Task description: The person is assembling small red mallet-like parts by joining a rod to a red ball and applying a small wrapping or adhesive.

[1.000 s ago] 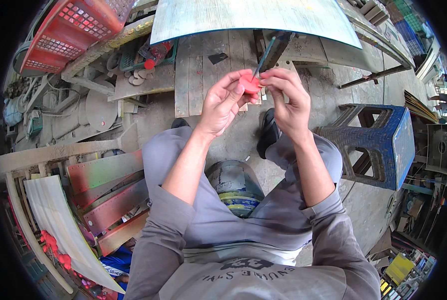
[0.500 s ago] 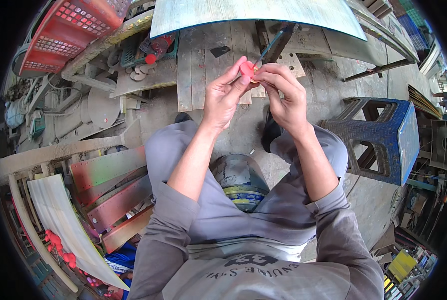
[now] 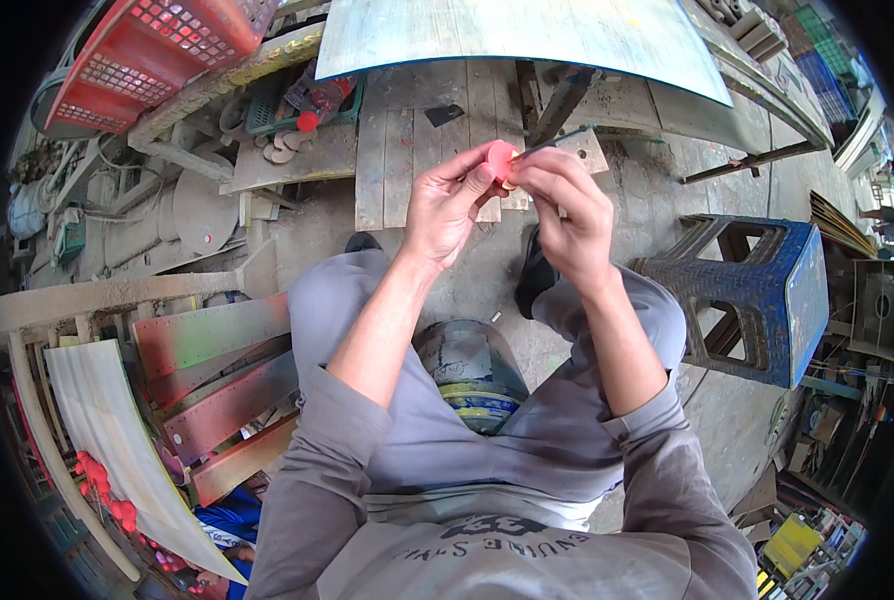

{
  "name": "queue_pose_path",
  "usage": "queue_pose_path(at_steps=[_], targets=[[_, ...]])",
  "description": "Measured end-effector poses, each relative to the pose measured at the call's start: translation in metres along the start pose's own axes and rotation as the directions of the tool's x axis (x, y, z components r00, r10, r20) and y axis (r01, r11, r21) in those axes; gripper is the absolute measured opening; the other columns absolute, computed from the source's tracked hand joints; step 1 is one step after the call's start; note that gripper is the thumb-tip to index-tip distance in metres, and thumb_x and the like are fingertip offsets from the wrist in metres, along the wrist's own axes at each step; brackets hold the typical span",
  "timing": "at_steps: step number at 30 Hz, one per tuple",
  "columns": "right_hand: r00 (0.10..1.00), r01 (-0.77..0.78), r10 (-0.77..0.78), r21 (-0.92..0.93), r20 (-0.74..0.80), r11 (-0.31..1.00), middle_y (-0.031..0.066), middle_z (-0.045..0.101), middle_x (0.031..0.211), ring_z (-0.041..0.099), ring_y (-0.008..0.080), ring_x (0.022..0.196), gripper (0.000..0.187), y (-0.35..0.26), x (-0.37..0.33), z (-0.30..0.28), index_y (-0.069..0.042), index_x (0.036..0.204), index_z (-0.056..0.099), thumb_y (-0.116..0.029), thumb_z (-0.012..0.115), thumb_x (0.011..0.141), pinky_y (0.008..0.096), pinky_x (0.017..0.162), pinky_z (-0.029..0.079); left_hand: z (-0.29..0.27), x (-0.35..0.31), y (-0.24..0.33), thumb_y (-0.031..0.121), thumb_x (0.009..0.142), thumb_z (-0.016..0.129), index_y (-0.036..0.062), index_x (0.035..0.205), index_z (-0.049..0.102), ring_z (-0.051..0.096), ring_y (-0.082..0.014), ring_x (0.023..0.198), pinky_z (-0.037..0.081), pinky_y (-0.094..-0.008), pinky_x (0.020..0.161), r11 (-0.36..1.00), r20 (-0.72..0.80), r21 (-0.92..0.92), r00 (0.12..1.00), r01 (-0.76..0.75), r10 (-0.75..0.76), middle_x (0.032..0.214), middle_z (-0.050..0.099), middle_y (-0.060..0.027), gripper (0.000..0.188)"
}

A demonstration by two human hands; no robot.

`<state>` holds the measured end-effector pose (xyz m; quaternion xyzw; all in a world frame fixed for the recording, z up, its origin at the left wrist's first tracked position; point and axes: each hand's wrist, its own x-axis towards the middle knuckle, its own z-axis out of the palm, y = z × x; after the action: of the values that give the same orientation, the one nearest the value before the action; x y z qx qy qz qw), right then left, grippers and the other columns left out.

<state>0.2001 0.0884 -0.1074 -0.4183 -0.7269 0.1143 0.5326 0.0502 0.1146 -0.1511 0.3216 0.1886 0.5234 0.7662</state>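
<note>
My left hand (image 3: pixel 442 205) pinches a small, round, pinkish-red piece (image 3: pixel 500 157) between thumb and fingers, out in front of my knees. Closed around a thin dark paintbrush (image 3: pixel 559 141), my right hand (image 3: pixel 572 207) meets the piece at its right side. The brush handle slants up to the right, while its tip is hidden by the fingers and the piece. A bit of yellow shows at the piece's edge between both hands.
A blue plastic stool (image 3: pixel 757 295) stands to my right. Ahead are a low plank board (image 3: pixel 387 150) and a pale sheet (image 3: pixel 527 35). A red crate (image 3: pixel 157 50) is at far left. Painted boards (image 3: pixel 217 335) lie left, with a bucket (image 3: pixel 472 365) between my legs.
The brush handle has swung from steeply upward to a flatter slant toward the right. My right fingers have shifted around it, and the round piece has turned slightly in my left hand.
</note>
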Motion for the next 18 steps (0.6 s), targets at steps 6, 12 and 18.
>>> queue_pose_path(at_steps=[6, 12, 18], targets=[[1.000, -0.011, 0.010, -0.039, -0.026, 0.999, 0.0111, 0.060, 0.087, 0.060, 0.0268, 0.086, 0.022, -0.0003, 0.0025, 0.0038, 0.001, 0.090, 0.065, 0.012, 0.063, 0.071, 0.0328, 0.076, 0.049, 0.0071, 0.0006, 0.0004, 0.011, 0.086, 0.064, 0.0031, 0.126, 0.054, 0.061, -0.0161, 0.099, 0.053, -0.0303, 0.087, 0.999, 0.007, -0.035, 1.000, 0.009, -0.009, 0.117, 0.060, -0.0101, 0.041], [1.000, -0.026, 0.026, 0.059, 0.005, 0.998, 0.0113, 0.061, 0.093, 0.060, 0.0267, 0.090, 0.022, -0.0071, 0.0002, 0.0027, 0.001, 0.091, 0.065, 0.011, 0.063, 0.072, 0.0326, 0.078, 0.049, 0.0001, -0.0001, 0.0024, 0.009, 0.085, 0.066, 0.0032, 0.124, 0.055, 0.060, -0.0171, 0.101, 0.054, -0.0313, 0.086, 1.000, -0.005, -0.021, 1.000, -0.003, 0.003, 0.117, 0.059, -0.0092, 0.041], [1.000, -0.017, 0.018, 0.056, -0.017, 0.998, 0.0120, 0.063, 0.095, 0.062, 0.0255, 0.090, 0.020, -0.0046, -0.0023, 0.0024, 0.002, 0.091, 0.065, 0.011, 0.063, 0.074, 0.0316, 0.079, 0.049, -0.0003, 0.0002, -0.0004, 0.008, 0.084, 0.066, 0.0031, 0.122, 0.056, 0.063, -0.0176, 0.095, 0.055, -0.0304, 0.082, 0.998, -0.009, -0.056, 1.000, 0.029, -0.030, 0.114, 0.061, -0.0101, 0.040]])
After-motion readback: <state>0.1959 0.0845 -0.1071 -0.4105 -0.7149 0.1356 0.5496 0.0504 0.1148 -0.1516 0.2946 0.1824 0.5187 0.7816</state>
